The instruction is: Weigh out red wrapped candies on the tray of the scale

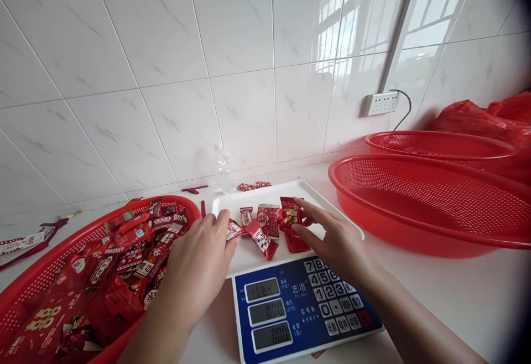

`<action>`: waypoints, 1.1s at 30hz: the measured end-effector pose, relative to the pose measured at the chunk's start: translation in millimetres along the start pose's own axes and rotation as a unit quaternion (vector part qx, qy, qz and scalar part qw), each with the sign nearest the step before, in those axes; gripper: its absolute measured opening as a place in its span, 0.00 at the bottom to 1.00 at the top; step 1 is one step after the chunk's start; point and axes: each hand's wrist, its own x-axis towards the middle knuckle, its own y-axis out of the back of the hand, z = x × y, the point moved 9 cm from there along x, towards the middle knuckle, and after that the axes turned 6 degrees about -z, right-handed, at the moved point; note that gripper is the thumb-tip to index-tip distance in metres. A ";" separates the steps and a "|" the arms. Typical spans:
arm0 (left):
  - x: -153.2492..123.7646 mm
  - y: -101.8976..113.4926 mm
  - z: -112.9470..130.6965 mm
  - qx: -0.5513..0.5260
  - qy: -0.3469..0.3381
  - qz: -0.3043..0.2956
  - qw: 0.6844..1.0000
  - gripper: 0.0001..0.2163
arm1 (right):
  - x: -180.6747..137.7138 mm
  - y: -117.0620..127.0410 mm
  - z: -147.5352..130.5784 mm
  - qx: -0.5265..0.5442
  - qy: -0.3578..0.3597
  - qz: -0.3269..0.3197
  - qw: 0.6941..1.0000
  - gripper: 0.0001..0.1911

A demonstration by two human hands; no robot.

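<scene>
A white tray (315, 191) on a blue digital scale (305, 320) carries several small red wrapped candies (269, 219). On its left side my left hand (201, 253) is closed, with a red-and-white candy packet (234, 229) at its thumb and index finger. From the right, the thumb and fingers of my right hand (338, 237) pinch a dark red candy packet (290, 213) above the tray. Another red packet (296, 243) lies under that hand. Beside my left forearm a red basket (194, 208) is heaped with wrapped candies (136, 237).
Two red perforated baskets (418, 203) stand at the right, near red plastic bags (481, 115). A clear bottle (224, 169) and a few loose candies (254, 185) sit behind the tray. A power strip (380, 104) is on the tiled wall. Wrapper scraps (35, 239) lie far left.
</scene>
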 end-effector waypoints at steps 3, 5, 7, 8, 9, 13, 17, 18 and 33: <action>4.5 0.2 -2.4 -0.022 -0.003 0.010 1.000 0.12 | 0.0 0.4 -2.4 0.021 0.008 0.002 1.000 0.22; 6.0 2.3 -2.5 -0.062 -0.016 0.022 0.998 0.13 | -0.3 1.4 -4.3 0.036 0.017 0.007 0.999 0.22; 6.1 7.8 -1.2 -0.138 -0.037 0.047 0.989 0.13 | -0.8 2.4 -5.0 0.050 0.019 0.010 0.998 0.22; 6.0 10.1 -0.3 -0.194 -0.050 0.056 0.978 0.12 | -1.2 2.7 -4.9 0.059 0.019 0.010 0.998 0.22; 6.0 11.2 1.1 -0.260 -0.065 0.059 0.962 0.13 | -1.7 2.8 -5.1 0.069 0.020 0.009 0.997 0.22; 9.2 -1.3 14.2 -0.558 -0.115 -0.012 0.822 0.16 | -5.2 4.9 -10.5 0.129 0.053 0.014 0.990 0.24; 12.8 -18.2 29.8 -0.716 -0.126 -0.067 0.684 0.16 | -8.9 6.0 -19.2 0.190 0.093 0.007 0.977 0.26; 13.2 -21.7 34.0 -0.738 -0.127 -0.080 0.658 0.16 | -9.7 6.8 -21.4 0.201 0.101 0.007 0.974 0.26; 11.2 -24.8 51.2 -0.754 -0.145 -0.102 0.633 0.18 | -11.0 3.6 -28.5 0.269 0.111 -0.028 0.956 0.27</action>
